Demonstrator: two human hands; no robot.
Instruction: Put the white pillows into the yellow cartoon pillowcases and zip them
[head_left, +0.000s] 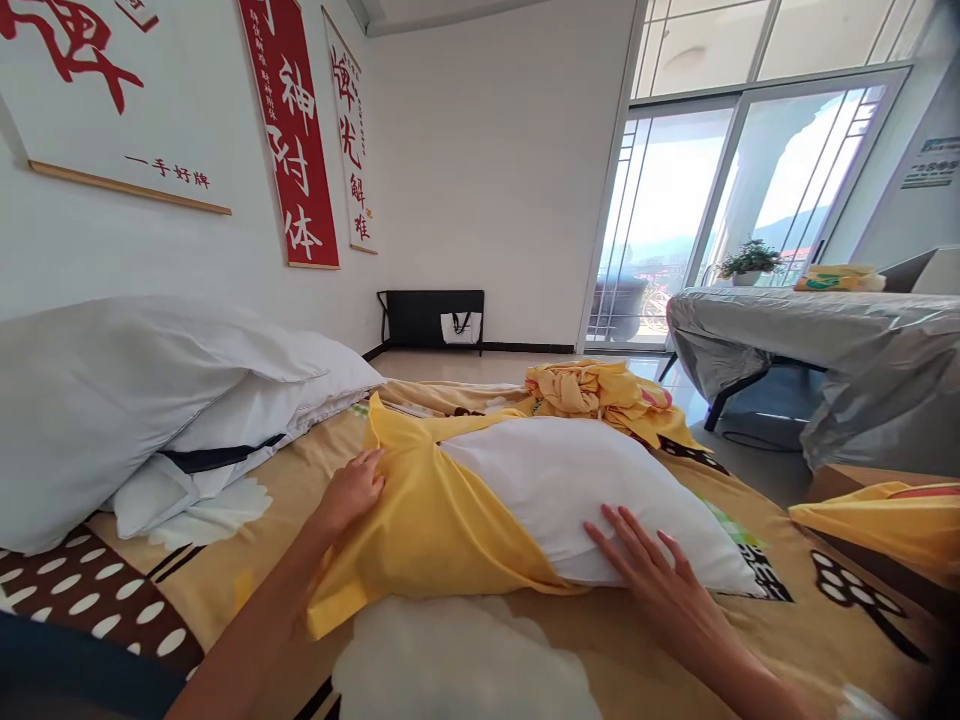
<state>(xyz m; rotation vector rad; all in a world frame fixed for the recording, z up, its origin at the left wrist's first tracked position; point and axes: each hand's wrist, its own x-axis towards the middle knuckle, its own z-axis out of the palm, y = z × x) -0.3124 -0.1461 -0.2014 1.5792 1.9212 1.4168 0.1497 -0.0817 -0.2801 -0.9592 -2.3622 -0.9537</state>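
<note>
A white pillow point(555, 480) lies on the bed, its left part inside a yellow pillowcase point(420, 520) and its right part bare. The pillowcase's opening runs slantwise across the pillow, with a pinched fold near its top edge. At the left end of the case, my left hand point(354, 492) has its fingers curled against the yellow cloth; the fingertips are partly hidden. My right hand point(649, 555) rests on the bare white pillow near its lower edge, palm down with fingers spread.
Several white pillows point(135, 400) are piled at the left. Crumpled yellow cloth point(592, 388) lies on the patterned sheet point(300, 470) behind the pillow. At the right, more yellow cloth point(892, 520) lies over a cardboard box point(840, 482); a plastic-covered table point(817, 310) stands beyond.
</note>
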